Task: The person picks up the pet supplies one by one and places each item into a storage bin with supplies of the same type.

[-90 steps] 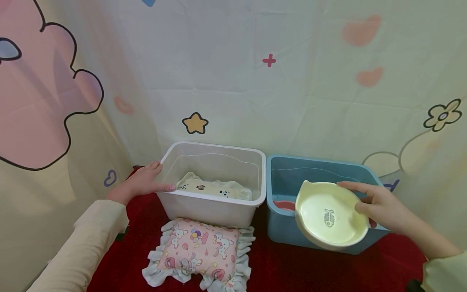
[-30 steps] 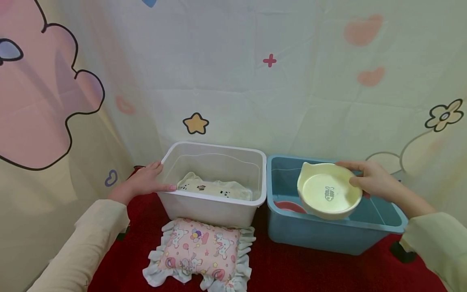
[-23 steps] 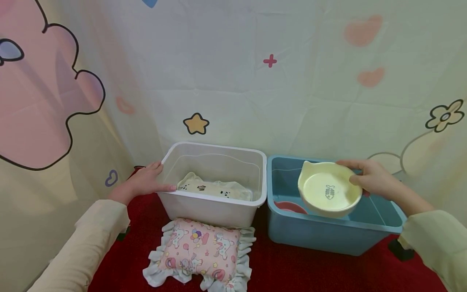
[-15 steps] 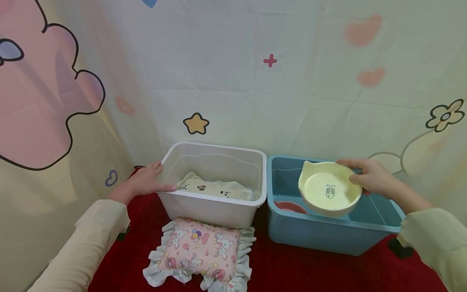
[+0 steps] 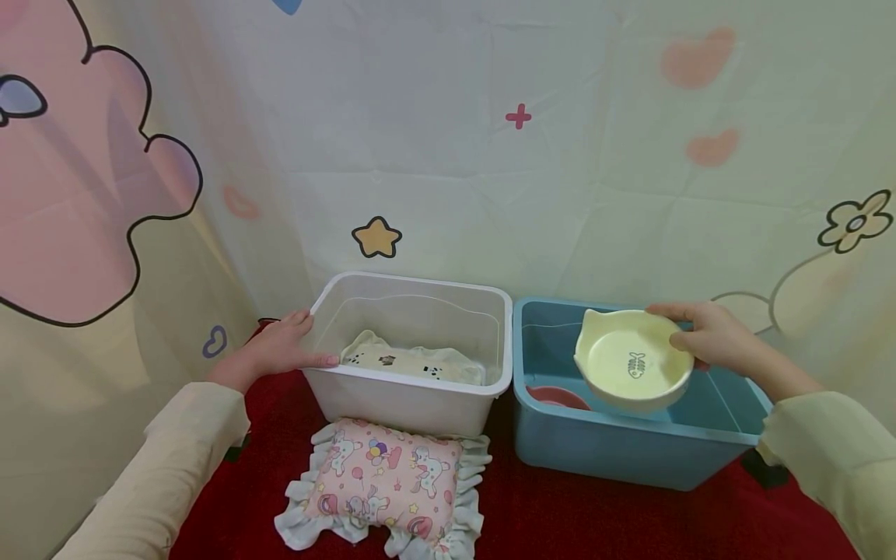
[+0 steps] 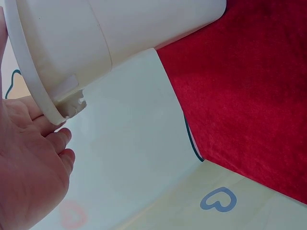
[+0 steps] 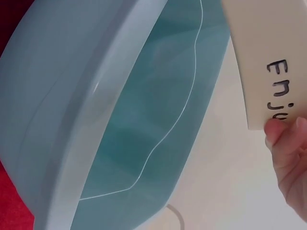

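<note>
Resting on the white bin, the left hand is spread across its rim; a printed cloth lies inside, a pink pillow in front. Rightward, over a blue bin holding a pink dish, is a tilted yellow bowl, "Enj" readable before a fingertip covers its lettering; the right hand pinches its edge.

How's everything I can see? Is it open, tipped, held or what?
Yellow bowl: tilted, held, nothing inside
Right hand: gripping the bowl
White bin: open, cloth inside
Left hand: resting on the white bin's rim
Blue bin: open
Pink item: inside the blue bin, partly hidden
Pillow: lying flat
</note>
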`<state>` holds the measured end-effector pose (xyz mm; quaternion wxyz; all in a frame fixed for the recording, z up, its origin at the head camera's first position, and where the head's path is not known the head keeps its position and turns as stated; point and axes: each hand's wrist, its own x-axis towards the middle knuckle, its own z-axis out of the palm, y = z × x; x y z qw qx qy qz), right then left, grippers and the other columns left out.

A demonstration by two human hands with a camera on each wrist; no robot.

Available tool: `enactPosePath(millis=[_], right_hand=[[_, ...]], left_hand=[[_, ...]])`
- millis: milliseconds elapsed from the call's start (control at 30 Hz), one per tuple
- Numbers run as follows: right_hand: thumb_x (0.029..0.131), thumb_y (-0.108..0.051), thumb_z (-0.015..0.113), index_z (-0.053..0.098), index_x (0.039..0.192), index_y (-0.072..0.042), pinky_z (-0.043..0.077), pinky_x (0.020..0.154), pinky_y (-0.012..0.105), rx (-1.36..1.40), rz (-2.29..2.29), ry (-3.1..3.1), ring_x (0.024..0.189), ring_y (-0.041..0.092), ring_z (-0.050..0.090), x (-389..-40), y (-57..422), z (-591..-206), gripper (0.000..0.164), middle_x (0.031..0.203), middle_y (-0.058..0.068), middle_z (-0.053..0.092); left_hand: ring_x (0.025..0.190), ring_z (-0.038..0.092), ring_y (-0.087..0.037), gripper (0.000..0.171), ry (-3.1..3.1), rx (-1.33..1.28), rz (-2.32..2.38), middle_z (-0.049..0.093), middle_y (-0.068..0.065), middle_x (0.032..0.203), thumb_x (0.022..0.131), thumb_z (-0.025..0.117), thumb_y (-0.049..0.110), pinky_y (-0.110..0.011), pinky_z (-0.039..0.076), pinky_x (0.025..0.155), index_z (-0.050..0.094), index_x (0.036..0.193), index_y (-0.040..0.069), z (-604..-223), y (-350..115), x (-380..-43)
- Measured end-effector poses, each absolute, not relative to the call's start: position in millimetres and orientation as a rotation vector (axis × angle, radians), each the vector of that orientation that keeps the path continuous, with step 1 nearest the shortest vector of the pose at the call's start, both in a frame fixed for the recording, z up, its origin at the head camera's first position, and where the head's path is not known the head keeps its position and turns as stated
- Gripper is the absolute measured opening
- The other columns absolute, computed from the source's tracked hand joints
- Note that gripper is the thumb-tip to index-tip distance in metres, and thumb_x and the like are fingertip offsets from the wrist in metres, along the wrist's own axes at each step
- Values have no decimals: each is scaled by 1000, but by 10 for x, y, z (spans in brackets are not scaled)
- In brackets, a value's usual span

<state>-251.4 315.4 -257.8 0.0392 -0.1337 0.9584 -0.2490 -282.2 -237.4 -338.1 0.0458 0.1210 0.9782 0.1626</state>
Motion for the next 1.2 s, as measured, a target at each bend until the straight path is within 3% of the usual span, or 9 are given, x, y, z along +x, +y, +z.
enactPosePath(millis=[300,633,1200], right_hand=[[79,1,42,39,130,4,38,38,28,-384,-726,2934,37,16,41,-2589,3168,-2610,51,95,21,59],[78,1,43,38,130,5,39,38,30,-362,-703,2915,38,16,40,-2665,3189,-2632,52,95,21,58],[78,-1,41,36,129,8,39,39,29,-337,-659,2914,40,16,40,-2756,3186,-2658,52,115,32,46]], left_hand=[[129,16,-46,104,2988,372,512,16,-30,142,70,59,62,-62,24,97,18,138,-6,-3366,-2370,-2821],[129,16,-46,104,2993,386,484,15,-30,142,70,57,63,-61,23,98,19,137,-6,-3389,-2385,-2842],[128,17,-45,105,2979,371,513,16,-29,142,69,58,63,-63,25,96,19,138,-5,-3375,-2380,-2830]])
